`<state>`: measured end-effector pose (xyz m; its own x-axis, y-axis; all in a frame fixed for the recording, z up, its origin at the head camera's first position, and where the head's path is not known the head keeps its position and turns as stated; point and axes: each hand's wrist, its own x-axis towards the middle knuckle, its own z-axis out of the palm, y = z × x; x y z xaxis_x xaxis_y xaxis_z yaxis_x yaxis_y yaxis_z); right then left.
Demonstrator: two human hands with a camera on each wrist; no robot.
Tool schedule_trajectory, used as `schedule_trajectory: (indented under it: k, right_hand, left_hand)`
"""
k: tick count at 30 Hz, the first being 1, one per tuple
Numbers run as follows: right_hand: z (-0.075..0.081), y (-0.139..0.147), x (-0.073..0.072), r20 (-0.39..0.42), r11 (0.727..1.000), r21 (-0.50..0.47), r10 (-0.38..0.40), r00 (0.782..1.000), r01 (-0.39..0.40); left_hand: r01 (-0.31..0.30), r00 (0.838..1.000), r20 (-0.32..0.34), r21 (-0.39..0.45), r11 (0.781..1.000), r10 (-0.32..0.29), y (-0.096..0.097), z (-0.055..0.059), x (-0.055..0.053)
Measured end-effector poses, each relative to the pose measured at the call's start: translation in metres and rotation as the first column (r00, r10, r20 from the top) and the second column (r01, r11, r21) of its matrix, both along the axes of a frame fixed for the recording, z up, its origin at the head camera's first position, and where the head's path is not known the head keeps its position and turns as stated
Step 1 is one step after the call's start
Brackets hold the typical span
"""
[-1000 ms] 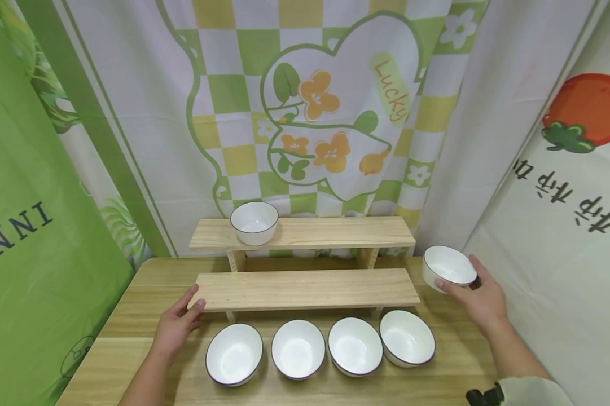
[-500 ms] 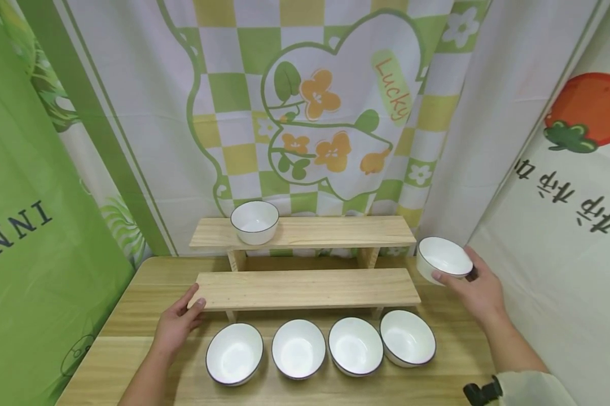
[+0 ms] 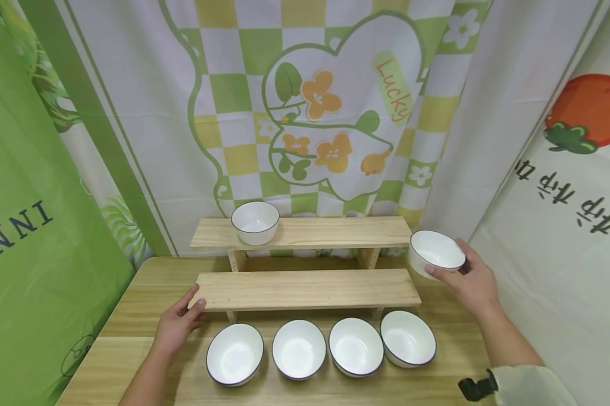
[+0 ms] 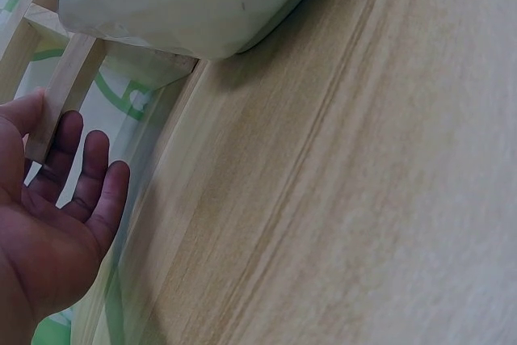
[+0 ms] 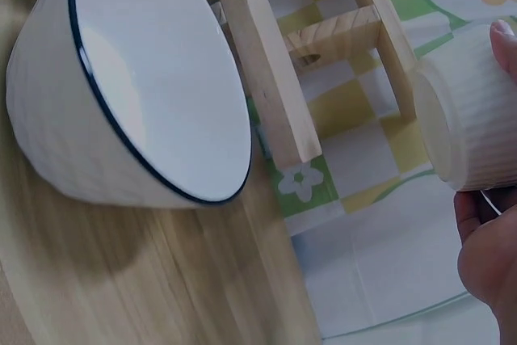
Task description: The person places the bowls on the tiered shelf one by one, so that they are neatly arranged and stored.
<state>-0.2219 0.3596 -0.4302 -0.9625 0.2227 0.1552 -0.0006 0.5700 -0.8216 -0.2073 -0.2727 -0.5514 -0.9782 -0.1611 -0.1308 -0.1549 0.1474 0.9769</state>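
Observation:
My right hand (image 3: 472,282) holds a white bowl (image 3: 437,251) with a dark rim, raised off the table just past the right end of the two-step wooden shelf (image 3: 305,290). The right wrist view shows that bowl's ribbed side and base (image 5: 464,119) between thumb and fingers. At the shelf's left end, my left hand (image 3: 176,321) pinches the lower board. In the left wrist view, the thumb and index finger of the left hand (image 4: 65,208) meet at the board end (image 4: 69,90), other fingers loosely bent. Another white bowl (image 3: 255,224) stands on the left of the upper board.
Several matching bowls stand in a row on the wooden table (image 3: 137,316) before the shelf; the rightmost bowl (image 3: 408,338) is nearest my right forearm. A patterned curtain (image 3: 305,169) hangs close behind the shelf. Cloth walls flank the table on both sides.
My right hand has carried its bowl left and slightly away from me, up to the right end of the upper board. The left hand stays at the lower board's end.

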Motion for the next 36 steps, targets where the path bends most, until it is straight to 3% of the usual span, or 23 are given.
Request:
schedule_trajectory:
  k: [11, 24, 36]
  right_hand:
    - [0.009, -0.015, -0.007, -0.008, 0.999, -0.029, 0.019, 1.0, -0.019]
    - [0.021, -0.041, -0.016, 0.0, 0.987, -0.12, 0.105, 0.994, -0.104]
    - [0.023, -0.061, -0.026, -0.06, 0.994, -0.03, 0.105, 0.993, -0.107]
  left_hand:
    - [-0.005, 1.0, -0.005, 0.01, 1.0, 0.006, 0.002, 0.001, 0.0]
    - [-0.001, 1.0, -0.007, 0.003, 1.0, 0.001, 0.001, 0.0, 0.001]
    - [0.007, 1.0, -0.01, -0.013, 1.0, -0.008, 0.002, 0.002, 0.002]
